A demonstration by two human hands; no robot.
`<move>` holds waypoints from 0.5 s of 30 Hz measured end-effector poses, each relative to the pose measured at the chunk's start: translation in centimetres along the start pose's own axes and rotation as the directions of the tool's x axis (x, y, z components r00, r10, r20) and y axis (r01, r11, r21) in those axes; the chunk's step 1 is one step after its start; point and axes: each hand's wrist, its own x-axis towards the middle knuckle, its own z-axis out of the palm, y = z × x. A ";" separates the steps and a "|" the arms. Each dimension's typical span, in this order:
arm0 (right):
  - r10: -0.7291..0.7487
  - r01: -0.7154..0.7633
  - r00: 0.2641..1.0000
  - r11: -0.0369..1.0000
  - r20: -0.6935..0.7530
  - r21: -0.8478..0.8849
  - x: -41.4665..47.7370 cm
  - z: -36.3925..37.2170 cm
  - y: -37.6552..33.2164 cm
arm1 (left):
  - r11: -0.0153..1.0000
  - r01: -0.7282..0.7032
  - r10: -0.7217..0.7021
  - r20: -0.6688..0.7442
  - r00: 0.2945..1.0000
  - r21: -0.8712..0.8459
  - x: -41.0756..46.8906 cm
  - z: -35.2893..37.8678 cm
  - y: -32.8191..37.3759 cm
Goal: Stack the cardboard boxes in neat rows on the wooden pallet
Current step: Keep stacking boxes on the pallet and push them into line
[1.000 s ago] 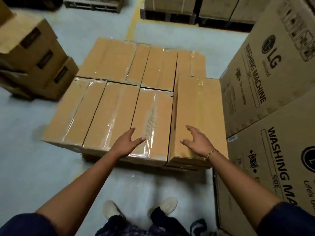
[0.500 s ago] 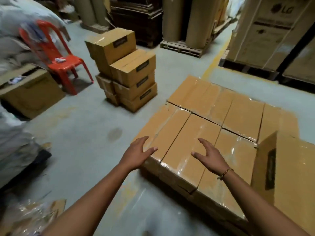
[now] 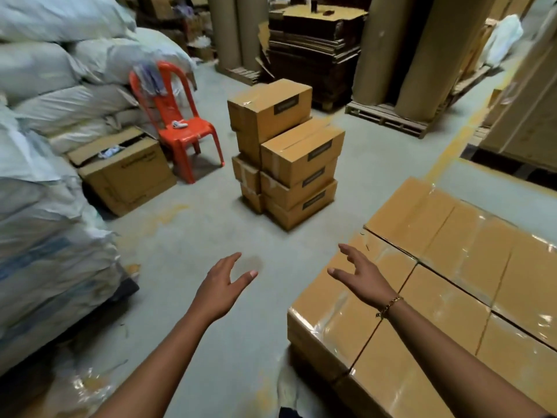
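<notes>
A flat layer of taped cardboard boxes point(image 3: 446, 285) fills the lower right, packed edge to edge; the pallet under them is hidden. A loose stack of several similar boxes point(image 3: 286, 152) with dark labels stands on the floor ahead, centre. My left hand point(image 3: 220, 288) hovers over the bare floor with fingers spread, holding nothing. My right hand point(image 3: 361, 276), with a gold bracelet at the wrist, hovers just above the near left corner of the packed layer, fingers spread and empty. Both hands are well short of the floor stack.
A red plastic chair point(image 3: 180, 125) and an open carton point(image 3: 126, 170) stand left of the stack. White sacks point(image 3: 45, 146) are piled along the left. Brown paper rolls point(image 3: 422, 49) on a wooden pallet point(image 3: 388, 119) and flattened cardboard stand behind. Large cartons stand at far right.
The view has swung left from the packed layer toward the floor stack. Both hands lifted off the box tops; the left now hangs over bare floor.
</notes>
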 end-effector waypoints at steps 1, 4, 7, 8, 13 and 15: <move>-0.004 0.004 1.000 1.000 0.003 0.016 2.1 0.2 -0.5 | 1.000 0.001 -0.001 -0.003 1.000 0.001 1.9 -0.7 -0.2; 0.006 -0.007 1.000 0.999 0.026 0.048 8.1 0.3 -2.2 | 1.000 0.021 -0.021 -0.011 1.000 -0.007 7.6 -3.1 -0.1; 0.007 -0.010 0.999 0.997 0.042 0.075 13.5 0.3 -4.0 | 0.999 0.024 -0.025 -0.038 0.999 -0.029 13.1 -5.4 0.2; 0.011 -0.015 0.999 0.997 0.046 0.075 15.1 0.2 -4.7 | 0.999 0.029 -0.031 -0.045 0.998 -0.036 14.7 -6.0 0.3; 0.011 -0.017 0.997 0.996 0.070 0.086 22.5 -0.2 -7.2 | 0.997 0.037 -0.039 -0.039 0.998 -0.070 22.4 -8.1 0.4; 0.021 -0.027 0.998 0.994 0.057 0.105 25.6 -0.2 -8.1 | 0.996 0.036 -0.038 -0.026 0.999 -0.076 26.0 -9.0 0.2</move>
